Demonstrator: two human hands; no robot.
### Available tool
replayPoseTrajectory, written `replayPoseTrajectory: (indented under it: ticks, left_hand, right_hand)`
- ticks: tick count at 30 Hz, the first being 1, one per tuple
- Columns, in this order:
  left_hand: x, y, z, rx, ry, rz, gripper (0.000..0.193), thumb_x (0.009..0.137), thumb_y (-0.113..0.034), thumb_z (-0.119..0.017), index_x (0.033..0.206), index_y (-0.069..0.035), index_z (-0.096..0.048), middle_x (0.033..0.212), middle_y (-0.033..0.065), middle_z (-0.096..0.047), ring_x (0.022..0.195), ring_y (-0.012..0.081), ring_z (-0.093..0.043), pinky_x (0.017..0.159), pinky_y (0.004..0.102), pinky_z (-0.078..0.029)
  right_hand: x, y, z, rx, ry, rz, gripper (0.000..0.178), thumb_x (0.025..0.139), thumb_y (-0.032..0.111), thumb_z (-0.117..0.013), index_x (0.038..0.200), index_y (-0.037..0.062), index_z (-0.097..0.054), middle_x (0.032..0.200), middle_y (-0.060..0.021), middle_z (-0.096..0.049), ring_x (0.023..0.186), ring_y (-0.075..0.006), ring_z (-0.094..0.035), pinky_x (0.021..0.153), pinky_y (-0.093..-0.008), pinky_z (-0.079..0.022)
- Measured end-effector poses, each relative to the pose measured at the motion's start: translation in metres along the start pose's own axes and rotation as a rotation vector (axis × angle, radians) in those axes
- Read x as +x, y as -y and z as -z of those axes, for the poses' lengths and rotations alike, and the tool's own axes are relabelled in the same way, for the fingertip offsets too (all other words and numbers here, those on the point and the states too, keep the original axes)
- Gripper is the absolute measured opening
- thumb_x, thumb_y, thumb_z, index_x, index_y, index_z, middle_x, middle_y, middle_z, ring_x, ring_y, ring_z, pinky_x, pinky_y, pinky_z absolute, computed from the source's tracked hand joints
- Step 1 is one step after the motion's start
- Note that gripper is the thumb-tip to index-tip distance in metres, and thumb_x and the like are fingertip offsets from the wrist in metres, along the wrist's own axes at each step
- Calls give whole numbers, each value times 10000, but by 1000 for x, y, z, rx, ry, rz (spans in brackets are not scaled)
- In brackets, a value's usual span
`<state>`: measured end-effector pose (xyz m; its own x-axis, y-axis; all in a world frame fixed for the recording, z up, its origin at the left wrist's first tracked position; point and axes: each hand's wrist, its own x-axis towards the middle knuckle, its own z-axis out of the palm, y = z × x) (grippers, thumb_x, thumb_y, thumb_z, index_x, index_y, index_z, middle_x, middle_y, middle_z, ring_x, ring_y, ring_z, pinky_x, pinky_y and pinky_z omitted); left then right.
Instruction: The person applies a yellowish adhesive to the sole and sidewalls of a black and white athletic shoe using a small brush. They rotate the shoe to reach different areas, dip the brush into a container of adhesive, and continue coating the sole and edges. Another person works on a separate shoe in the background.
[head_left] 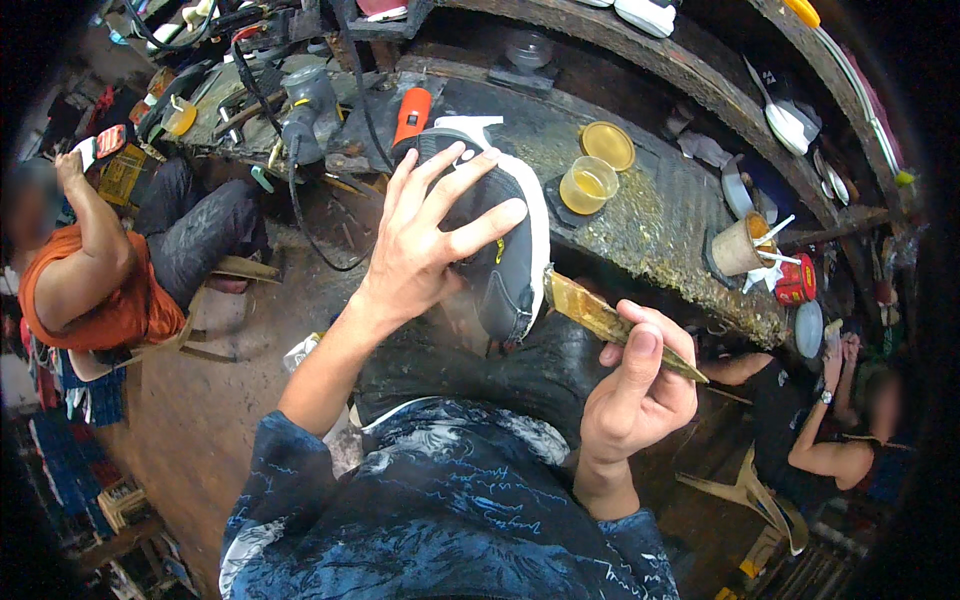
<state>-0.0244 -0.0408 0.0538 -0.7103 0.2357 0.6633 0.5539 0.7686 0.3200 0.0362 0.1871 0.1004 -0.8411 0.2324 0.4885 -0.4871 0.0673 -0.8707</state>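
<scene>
My left hand grips a dark shoe over its upper, fingers spread across it and the thumb hidden. A white strip runs along the shoe's sole edge. In my right hand is a flat spreader stick, crusted with yellowish glue, pinched between thumb and fingers. Its far tip meets the white edge near the shoe's lower end. Beyond the shoe, on the bench, a clear cup of yellow glue stands beside a round yellowish lid.
The glue-stained workbench curves across ahead. On it are an orange-red tool, a grey power tool, a brown container with sticks and a red can. Co-workers sit left, in an orange shirt, and right, in dark clothes.
</scene>
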Motion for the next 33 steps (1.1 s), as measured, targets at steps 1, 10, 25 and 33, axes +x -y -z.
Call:
replayPoseTrajectory:
  ticks: [1,10,25,33]
  left_hand:
    - [1,0,0,4,2,-1,886,532,-38,-849,1334,-380,-696,1530,66,-562,1389,396,-524,1166,671,-354]
    - [4,1,-4,10,23,3,888,539,-14,-837,1336,-381,-702,1530,59,-562,1385,392,-524,1167,675,-347]
    - [4,2,-9,-59,15,10,970,511,-2,-847,1393,-361,-666,1541,59,-554,1396,392,-517,1168,671,-347]
    - [7,0,-8,-142,-22,9,954,542,30,-832,1414,-309,-645,1535,90,-561,1400,401,-527,1159,659,-360]
  right_hand:
    - [0,-1,0,-12,5,18,176,1029,73,-634,1068,-78,-716,985,-158,-747,656,-97,-561,588,-226,-435]
    - [-1,-7,6,-70,28,139,142,998,25,-655,1061,-87,-716,974,-181,-760,707,-171,-628,646,-287,-494]
    - [5,-3,15,-213,173,324,132,964,32,-701,1064,-55,-714,910,-155,-759,749,-262,-700,697,-353,-549]
    - [5,-7,14,-156,174,362,221,1049,146,-627,1083,-60,-699,932,-162,-713,745,-188,-586,610,-266,-448]
